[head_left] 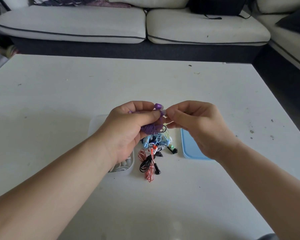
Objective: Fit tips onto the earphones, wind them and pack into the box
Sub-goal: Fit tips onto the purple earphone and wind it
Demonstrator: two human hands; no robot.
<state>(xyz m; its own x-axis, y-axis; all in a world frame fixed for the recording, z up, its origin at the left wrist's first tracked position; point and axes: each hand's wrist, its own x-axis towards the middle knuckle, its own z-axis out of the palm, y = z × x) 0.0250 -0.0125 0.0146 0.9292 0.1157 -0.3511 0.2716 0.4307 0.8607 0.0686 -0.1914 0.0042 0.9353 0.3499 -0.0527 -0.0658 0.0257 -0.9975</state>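
Note:
My left hand [128, 129] grips a bundle of purple earphones [150, 129]; one purple earbud [158, 106] sticks up above my fingers. My right hand [196, 125] pinches something small at the second purple earbud [163, 113], fingertips touching it; what it pinches is too small to tell. Below my hands lies a pile of earphones [156, 144] in blue, white, green, red and black. A translucent white box [128, 168] sits under my left wrist, mostly hidden, with white earphones inside. Its light blue lid [189, 146] lies flat to the right.
The white table [59, 94] carries small dark specks, mostly on its right side. A red cable and a black cable [148, 166] trail toward me from the pile. A grey sofa [111, 25] runs along the far side and wraps around the right.

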